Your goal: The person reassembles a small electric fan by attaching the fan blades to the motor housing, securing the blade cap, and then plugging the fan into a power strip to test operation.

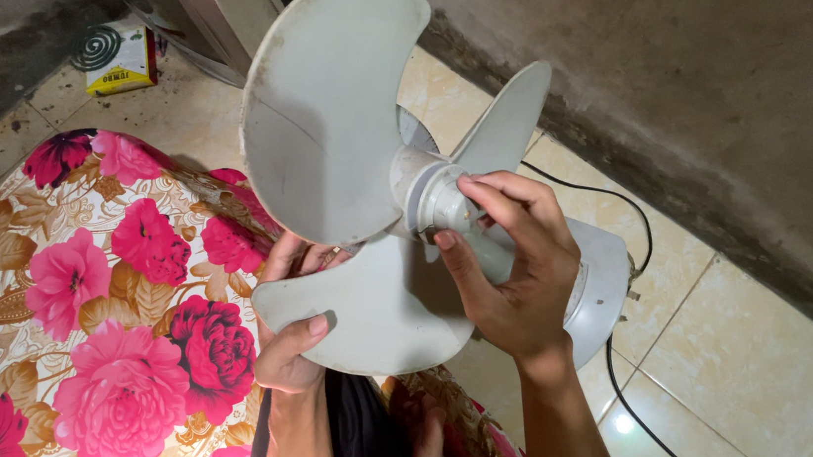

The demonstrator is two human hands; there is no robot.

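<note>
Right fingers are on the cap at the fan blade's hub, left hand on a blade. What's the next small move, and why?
Probably turn the hub cap with the right hand while the left hand holds the lower blade steady. The right fingers already pinch the cap, and the left grip braces the blade against spinning. Which way it loosens cannot be told.

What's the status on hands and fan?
Left hand grips lower fan blade. Right hand fingers on hub cap. Black cord trails on floor tiles, nothing blocking.

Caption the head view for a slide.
Left hand steadies a grey fan blade while right hand fingers grip its hub.
</note>
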